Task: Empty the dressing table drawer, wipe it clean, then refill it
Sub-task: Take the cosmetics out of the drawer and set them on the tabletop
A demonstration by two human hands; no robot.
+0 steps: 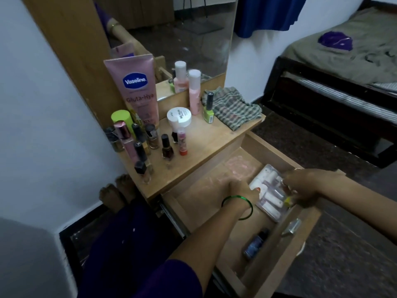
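Home bedroom: bed (343, 61), mirrored dressing table (214, 138).

I am counting two hands reaching into one open drawer (253, 147): my left hand (245, 191) and my right hand (300, 186). I am seeing one clear pouch (268, 190) and one dark bottle (255, 244) lying inside. The worktop (206, 143) is carrying one pink Vaseline tube (135, 87), one white jar (179, 116), one checked cloth (234, 108), one green polish bottle (208, 109) and one pink bottle (194, 91).
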